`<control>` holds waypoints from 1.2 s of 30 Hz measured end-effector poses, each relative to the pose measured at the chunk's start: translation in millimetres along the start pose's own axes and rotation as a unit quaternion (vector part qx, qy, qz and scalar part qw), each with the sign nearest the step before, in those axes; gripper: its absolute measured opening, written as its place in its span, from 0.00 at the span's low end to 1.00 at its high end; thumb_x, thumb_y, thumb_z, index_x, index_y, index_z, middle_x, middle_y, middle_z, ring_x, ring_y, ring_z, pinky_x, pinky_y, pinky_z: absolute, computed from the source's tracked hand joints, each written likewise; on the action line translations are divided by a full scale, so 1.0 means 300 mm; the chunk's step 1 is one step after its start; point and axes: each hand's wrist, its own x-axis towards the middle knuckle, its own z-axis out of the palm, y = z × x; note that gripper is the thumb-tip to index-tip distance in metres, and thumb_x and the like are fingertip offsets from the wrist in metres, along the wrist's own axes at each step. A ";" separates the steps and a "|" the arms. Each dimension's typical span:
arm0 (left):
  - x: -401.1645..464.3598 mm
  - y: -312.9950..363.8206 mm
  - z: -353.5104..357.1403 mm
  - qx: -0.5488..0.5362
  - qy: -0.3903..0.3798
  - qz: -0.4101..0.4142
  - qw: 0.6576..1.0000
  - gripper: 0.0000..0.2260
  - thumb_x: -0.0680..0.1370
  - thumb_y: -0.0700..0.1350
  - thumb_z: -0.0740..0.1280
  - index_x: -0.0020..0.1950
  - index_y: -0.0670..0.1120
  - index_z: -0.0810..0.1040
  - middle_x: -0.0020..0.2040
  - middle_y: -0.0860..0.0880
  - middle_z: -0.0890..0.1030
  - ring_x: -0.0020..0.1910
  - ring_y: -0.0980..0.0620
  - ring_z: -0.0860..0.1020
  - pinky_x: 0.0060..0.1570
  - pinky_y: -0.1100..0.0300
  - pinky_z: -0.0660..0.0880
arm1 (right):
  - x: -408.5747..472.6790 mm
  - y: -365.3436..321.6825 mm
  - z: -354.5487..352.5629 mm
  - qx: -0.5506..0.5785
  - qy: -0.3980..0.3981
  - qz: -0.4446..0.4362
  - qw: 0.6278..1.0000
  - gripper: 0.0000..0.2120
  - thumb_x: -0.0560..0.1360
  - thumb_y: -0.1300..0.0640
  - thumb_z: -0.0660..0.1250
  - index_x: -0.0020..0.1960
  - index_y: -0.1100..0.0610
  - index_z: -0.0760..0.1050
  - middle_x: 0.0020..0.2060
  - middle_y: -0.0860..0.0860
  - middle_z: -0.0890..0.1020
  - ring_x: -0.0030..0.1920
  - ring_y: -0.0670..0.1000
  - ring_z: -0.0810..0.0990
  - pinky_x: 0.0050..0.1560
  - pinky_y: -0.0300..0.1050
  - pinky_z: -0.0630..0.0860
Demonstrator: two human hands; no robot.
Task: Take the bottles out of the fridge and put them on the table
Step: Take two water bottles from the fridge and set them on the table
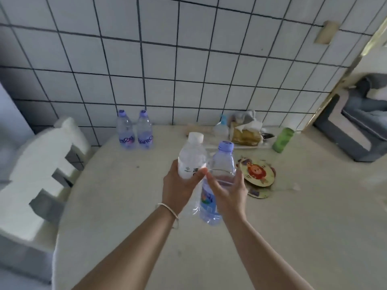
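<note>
I hold two water bottles side by side above the round pale table (146, 237). My left hand (178, 185) grips a clear bottle with a white cap and white label (191, 158). My right hand (229, 191) grips a clear bottle with a purple cap and blue label (222, 162). The two held bottles touch each other. Two more purple-capped bottles (125, 130) (145, 130) stand upright next to each other on the table's far edge, against the tiled wall. The fridge is out of view.
A white chair (37, 164) stands at the table's left. On the table's far right lie round cartoon coasters (257, 172), a green container (283, 140), a small blue-capped bottle (222, 124) and a heap of bags and tissues (245, 130). A grey sofa (356, 122) is beyond.
</note>
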 end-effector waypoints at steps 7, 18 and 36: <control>0.463 -0.151 -0.017 0.044 0.048 -0.035 0.997 0.21 0.65 0.49 0.78 0.52 0.53 0.72 0.41 0.62 0.77 0.40 0.67 0.75 0.34 0.80 0.68 | 0.390 0.065 0.332 -0.009 -0.048 0.018 0.999 0.25 0.60 0.47 0.80 0.49 0.50 0.68 0.43 0.49 0.82 0.43 0.46 0.82 0.42 0.38 0.75; 0.952 -0.434 0.025 0.120 0.125 0.003 0.985 0.25 0.63 0.43 0.79 0.51 0.52 0.68 0.44 0.54 0.77 0.42 0.56 0.75 0.36 0.79 0.66 | 0.807 0.288 0.734 -0.007 -0.104 0.059 0.993 0.28 0.58 0.48 0.78 0.52 0.55 0.71 0.41 0.49 0.80 0.39 0.45 0.80 0.35 0.30 0.73; 1.190 -0.567 0.117 0.028 0.172 0.087 0.981 0.27 0.57 0.58 0.69 0.52 0.49 0.67 0.49 0.49 0.75 0.47 0.53 0.75 0.46 0.71 0.68 | 1.002 0.319 0.859 -0.037 -0.084 0.022 0.995 0.33 0.61 0.49 0.79 0.59 0.53 0.66 0.46 0.44 0.76 0.46 0.46 0.77 0.45 0.39 0.73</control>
